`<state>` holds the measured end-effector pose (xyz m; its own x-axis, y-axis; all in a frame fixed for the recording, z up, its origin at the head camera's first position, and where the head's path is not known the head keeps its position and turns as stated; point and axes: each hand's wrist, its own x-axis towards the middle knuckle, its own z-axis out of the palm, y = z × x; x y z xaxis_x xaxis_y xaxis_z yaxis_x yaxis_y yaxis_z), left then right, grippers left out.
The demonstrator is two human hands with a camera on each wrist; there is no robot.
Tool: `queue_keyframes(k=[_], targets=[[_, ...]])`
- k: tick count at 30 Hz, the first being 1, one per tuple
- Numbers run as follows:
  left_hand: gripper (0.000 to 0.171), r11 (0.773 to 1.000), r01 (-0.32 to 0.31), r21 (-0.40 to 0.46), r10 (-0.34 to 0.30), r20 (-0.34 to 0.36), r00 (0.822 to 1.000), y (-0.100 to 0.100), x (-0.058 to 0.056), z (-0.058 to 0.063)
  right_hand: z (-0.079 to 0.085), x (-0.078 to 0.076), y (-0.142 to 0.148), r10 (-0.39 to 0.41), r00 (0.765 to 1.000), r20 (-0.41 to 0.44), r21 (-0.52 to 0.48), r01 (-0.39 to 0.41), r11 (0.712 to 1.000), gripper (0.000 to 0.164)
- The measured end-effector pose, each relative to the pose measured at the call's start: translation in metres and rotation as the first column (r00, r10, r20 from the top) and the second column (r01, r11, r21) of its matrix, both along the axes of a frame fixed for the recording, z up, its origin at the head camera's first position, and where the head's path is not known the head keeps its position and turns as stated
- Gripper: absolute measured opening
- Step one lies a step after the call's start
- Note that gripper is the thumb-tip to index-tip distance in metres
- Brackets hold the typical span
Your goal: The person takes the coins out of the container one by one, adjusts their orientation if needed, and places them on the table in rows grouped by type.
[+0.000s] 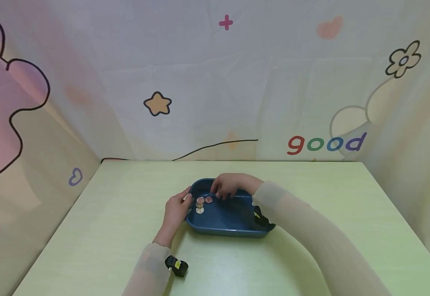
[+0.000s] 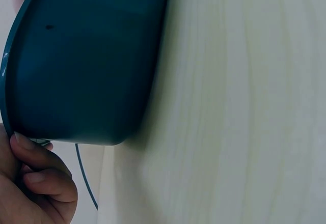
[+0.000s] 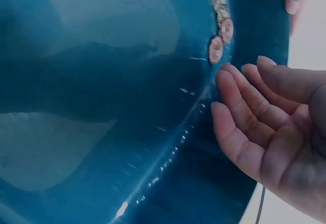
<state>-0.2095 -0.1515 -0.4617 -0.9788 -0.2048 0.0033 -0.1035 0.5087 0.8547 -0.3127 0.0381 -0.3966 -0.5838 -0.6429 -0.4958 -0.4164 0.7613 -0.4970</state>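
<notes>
A dark blue tray (image 1: 226, 216) with rounded corners holds several copper and gold-coloured coins (image 1: 200, 210) toward its left end. My left hand (image 1: 175, 211) grips the tray's left end by the rim. In the left wrist view, curled fingers (image 2: 51, 183) meet the tray's wall (image 2: 76, 81). Over the far side of the tray reaches my right hand (image 1: 231, 184), beside the coins. The right wrist view shows its fingers (image 3: 249, 117) loosely bent, with nothing visible between them, close to the nearest coin (image 3: 216, 50) but apart from it.
Beneath the tray is a pale wood-grain table (image 1: 107, 230). A patterned cloth backdrop (image 1: 200, 82) rises behind it and at both sides. Small black devices sit on my wrists, one at the left sleeve (image 1: 148, 267) and one by the tray's right end.
</notes>
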Motion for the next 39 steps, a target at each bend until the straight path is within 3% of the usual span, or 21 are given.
queue_keyframes(k=[11, 23, 30, 39], targets=[[0.041, 1.0, 0.004, 0.003, -0.004, 0.009, 1.0, -0.001, 0.0, 0.0, -0.023, 0.006, -0.016, -0.04, 0.992, -0.116, -0.013, 0.039, 0.999, 0.035], [0.042, 1.0, 0.009, -0.001, -0.009, 0.017, 1.0, 0.0, 0.0, 0.0, -0.039, 0.008, -0.02, 0.001, 0.98, -0.199, -0.083, -0.018, 0.996, 0.013], [0.042, 1.0, 0.007, 0.005, -0.007, 0.018, 1.0, 0.0, -0.001, 0.001, -0.038, 0.009, -0.022, -0.007, 0.979, -0.203, -0.068, -0.007, 0.998, 0.009], [0.04, 1.0, 0.006, -0.021, -0.006, -0.013, 1.0, 0.0, -0.002, -0.001, -0.032, 0.006, -0.019, 0.08, 0.975, -0.209, -0.077, -0.098, 0.992, 0.015]])
